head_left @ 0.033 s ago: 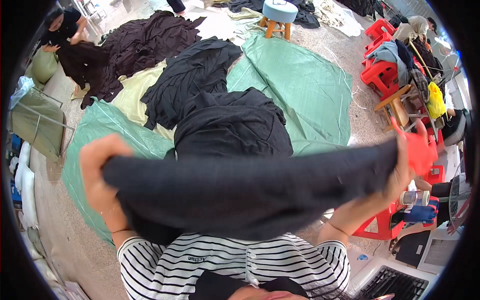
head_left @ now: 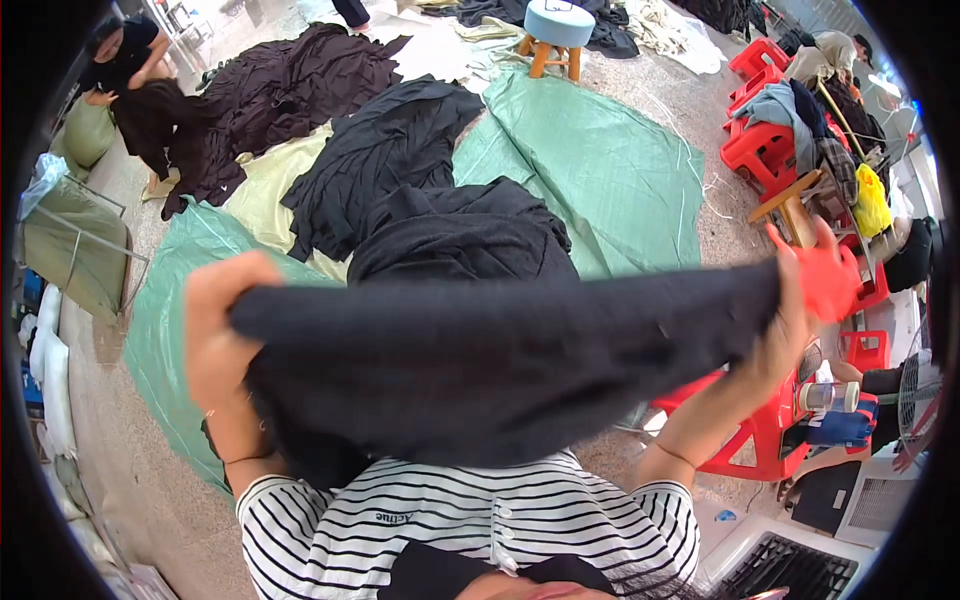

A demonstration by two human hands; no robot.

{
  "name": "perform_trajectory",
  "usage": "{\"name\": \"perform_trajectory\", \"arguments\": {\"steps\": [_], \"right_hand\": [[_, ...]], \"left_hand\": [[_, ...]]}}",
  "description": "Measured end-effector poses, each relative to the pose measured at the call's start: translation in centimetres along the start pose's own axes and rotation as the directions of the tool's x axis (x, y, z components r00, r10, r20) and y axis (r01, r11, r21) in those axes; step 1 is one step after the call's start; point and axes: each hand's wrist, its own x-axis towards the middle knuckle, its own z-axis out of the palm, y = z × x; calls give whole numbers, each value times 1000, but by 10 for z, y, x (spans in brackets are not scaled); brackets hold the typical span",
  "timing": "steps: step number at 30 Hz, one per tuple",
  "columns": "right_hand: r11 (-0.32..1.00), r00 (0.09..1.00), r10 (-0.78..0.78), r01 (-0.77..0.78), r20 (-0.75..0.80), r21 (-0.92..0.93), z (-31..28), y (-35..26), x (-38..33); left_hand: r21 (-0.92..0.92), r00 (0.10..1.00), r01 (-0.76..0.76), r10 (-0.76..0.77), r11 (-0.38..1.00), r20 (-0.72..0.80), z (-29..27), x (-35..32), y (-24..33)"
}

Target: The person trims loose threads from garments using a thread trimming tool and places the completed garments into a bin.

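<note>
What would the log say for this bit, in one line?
left hand: grips cloth end | right hand: grips other end | cloth: dark, stretched wide, raised | below: dark pile on green sheet

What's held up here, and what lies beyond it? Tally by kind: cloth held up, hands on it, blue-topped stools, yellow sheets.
Dark cloth held up: 1
Hands gripping it: 2, left hand and right hand
Blue-topped stool: 1
Yellow sheet: 1
Total: 5
</note>
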Motion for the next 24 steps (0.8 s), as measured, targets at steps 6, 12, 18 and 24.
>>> {"name": "perform_trajectory", "arguments": {"steps": [6,12,18,24], "right_hand": [[802,853,353,-65,384,-593,26,167,-9],[666,511,595,118,620,-737,-4,183,-91],[630,638,534,139,555,-764,-11,131,-132],[655,658,580,-25,481,-755,-22,89,-154]], "left_hand": [[559,956,164,-271,813,114,96,-8,-142],[431,943,-260,323,864,-78,159,-2,-132],[58,928,-290,266,955,260,214,58,-133],[80,839,-94,35,992,543,235,49,-157]]}}
